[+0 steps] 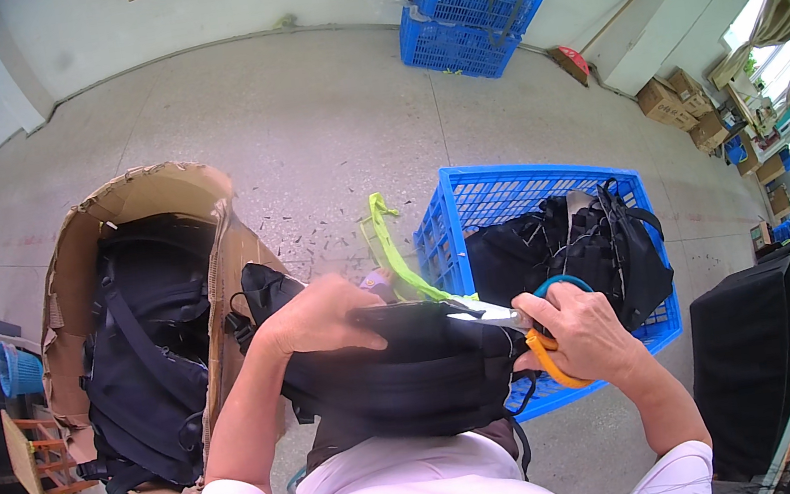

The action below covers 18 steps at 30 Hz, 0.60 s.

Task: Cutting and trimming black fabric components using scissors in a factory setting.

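Here, the left hand [329,317] is clamping the black bag [405,387], seemingly for steadiness, the right hand [578,330] gripping scissors [493,314] at three o'clock.

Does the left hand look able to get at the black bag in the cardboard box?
Yes, probably: the box stands open close by on that side, though the left hand would first need to release the bag it holds.
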Each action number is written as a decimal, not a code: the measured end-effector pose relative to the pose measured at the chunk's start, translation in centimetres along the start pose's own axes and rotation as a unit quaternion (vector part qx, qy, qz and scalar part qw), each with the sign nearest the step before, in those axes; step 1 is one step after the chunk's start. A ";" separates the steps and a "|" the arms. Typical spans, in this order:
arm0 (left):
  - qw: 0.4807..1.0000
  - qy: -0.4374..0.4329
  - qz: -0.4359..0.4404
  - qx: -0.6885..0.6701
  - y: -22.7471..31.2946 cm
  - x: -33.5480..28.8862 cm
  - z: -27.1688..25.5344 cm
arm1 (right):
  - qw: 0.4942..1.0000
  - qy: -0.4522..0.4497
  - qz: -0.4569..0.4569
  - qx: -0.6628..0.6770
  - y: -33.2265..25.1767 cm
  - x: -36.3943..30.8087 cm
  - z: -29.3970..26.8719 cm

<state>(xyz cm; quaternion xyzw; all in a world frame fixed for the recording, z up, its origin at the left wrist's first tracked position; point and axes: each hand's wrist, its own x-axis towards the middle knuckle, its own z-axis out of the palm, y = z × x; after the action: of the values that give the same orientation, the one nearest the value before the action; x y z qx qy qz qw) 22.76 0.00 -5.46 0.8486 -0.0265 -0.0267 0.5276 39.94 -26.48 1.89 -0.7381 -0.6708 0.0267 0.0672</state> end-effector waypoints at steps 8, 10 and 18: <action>0.999 -0.007 -0.007 0.037 0.4 -0.5 0.2 | 0.997 -0.072 -0.009 0.000 0.3 0.8 -0.4; 0.999 0.001 -0.002 0.043 0.4 -0.6 0.3 | 0.995 -0.095 0.014 -0.027 0.5 0.5 -0.1; 0.999 -0.006 -0.009 0.046 0.8 -0.8 0.5 | 0.997 -0.073 -0.029 -0.020 -0.1 1.4 -1.5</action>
<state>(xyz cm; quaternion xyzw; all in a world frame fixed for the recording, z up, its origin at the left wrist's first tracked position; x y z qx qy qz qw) 21.91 -0.78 -4.94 0.8722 -0.0234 -0.0354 0.4873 40.13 -25.20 3.51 -0.7159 -0.6951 0.0651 0.0046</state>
